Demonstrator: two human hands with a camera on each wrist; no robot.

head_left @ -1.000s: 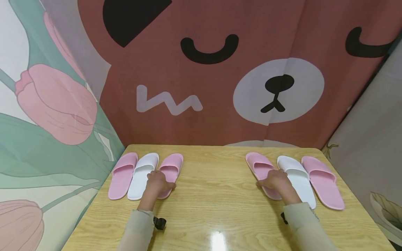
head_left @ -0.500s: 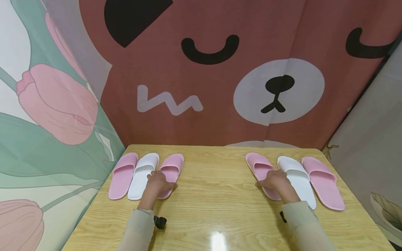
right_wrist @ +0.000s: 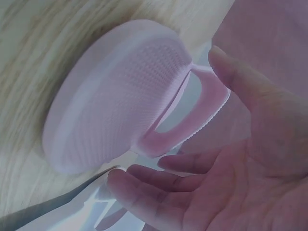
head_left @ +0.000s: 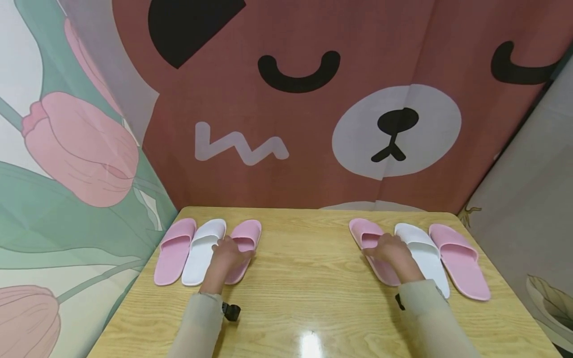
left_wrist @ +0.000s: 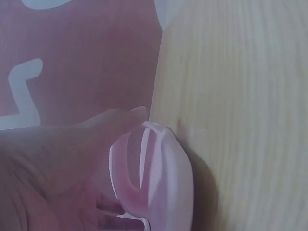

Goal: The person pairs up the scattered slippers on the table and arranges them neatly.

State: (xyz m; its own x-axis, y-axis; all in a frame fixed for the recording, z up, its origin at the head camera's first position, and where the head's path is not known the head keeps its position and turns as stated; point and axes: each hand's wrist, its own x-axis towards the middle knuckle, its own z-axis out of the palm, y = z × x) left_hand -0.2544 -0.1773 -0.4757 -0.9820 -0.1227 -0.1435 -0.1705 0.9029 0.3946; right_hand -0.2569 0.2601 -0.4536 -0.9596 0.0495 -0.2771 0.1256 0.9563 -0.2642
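My left hand [head_left: 229,253] is over the inner left pink slipper [head_left: 248,229], covering part of its footbed. In the left wrist view, the thumb [left_wrist: 120,120] stretches out beside that slipper's strap; the other fingers are largely hidden. Over the inner right pink slipper [head_left: 364,226] hovers my right hand [head_left: 391,252]. The right wrist view shows this hand's thumb and fingers spread and fairly straight, one on each side of the slipper [right_wrist: 106,106], with gaps between. Both slippers lie flat, toes towards the wall.
A white slipper [head_left: 208,229] and another pink slipper [head_left: 173,256] lie left of my left hand. To the right are a white slipper [head_left: 412,233] and an outer pink slipper [head_left: 463,266]. The wooden table [head_left: 304,268] meets a bear-print curtain [head_left: 309,149].
Both hands have lifted slightly and shifted a little forward from the inner pink slippers, which they were touching or holding before. All the slippers stay in place.
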